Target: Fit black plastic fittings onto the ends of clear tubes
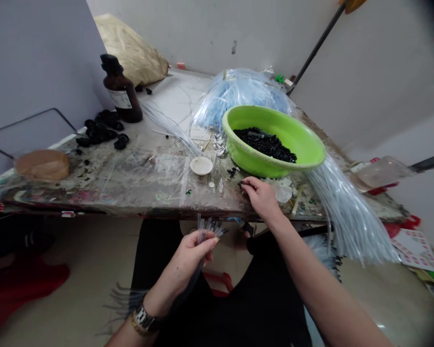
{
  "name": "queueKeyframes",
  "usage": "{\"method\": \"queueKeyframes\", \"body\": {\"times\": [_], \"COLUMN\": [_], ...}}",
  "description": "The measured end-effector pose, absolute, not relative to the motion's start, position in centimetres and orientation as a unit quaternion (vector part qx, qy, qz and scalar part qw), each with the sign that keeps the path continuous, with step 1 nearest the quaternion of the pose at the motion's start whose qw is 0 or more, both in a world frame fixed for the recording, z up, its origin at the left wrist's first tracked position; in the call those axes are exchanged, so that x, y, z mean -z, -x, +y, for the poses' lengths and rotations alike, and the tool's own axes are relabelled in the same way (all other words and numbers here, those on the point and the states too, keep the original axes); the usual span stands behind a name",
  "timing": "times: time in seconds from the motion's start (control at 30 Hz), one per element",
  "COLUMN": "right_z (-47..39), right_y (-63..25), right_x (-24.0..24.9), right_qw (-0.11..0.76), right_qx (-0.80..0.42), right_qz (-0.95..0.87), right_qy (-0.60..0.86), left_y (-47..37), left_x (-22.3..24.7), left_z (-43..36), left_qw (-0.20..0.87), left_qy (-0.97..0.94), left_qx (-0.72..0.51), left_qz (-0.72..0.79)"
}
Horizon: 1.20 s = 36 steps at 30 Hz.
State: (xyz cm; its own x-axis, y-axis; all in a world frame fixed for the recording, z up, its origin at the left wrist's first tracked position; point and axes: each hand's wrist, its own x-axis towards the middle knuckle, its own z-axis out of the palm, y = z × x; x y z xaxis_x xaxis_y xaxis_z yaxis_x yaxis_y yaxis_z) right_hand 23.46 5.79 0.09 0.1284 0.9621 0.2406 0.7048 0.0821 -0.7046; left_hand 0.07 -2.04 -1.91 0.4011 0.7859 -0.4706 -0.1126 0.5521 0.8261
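Note:
My left hand (188, 254), above my lap, is closed around a bundle of thin clear plastic tubes (204, 225). Their upper ends stick out past the thumb, some of them dark at the tip, and the far ends trail blurred behind the wrist. At the table's front edge, my right hand (263, 196) pinches a small black piece (240, 184) between thumb and fingertips. Just beyond it stands a lime-green basin (248, 161) holding a heap of small black pieces (265, 145). A few loose black bits (233, 171) lie beside the basin.
A small white dish (201, 166) sits left of the basin. Large bundles of clear tubes (244, 94) lie behind it, and more tubes (350, 212) hang over the right edge. A brown bottle (123, 94), black lumps (101, 127) and a round brown block (42, 165) stand at left.

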Motion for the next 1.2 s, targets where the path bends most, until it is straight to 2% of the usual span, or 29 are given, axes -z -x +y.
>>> {"method": "queueKeyframes", "body": {"times": [0.1,0.3,0.77,1.03,1.2], "right_z": [6.1,6.3,6.7,8.9,10.6], "right_y": [-23.8,-23.8,-21.1,-19.0,-18.0], "right_x": [-0.2,-0.8,-1.9,-3.1,-3.7], "right_qw": [0.388,0.381,0.496,0.496,0.454], "right_qx": [-0.238,-0.245,-0.311,-0.335,-0.307], "right_qz": [-0.607,-0.608,-0.55,-0.572,-0.623], "right_qy": [0.651,0.652,0.595,0.561,0.558], "left_y": [0.0,0.1,0.3,0.5,0.7], "left_x": [2.2,2.5,1.7,2.2,2.4], "left_z": [-2.0,-1.8,-1.7,-1.6,-1.6], "left_qw": [0.752,0.758,0.748,0.754,0.751], "left_qy": [-0.354,-0.35,-0.355,-0.332,-0.334], "left_qx": [-0.301,-0.305,-0.315,-0.324,-0.334], "left_qz": [0.468,0.459,0.464,0.465,0.461]}}
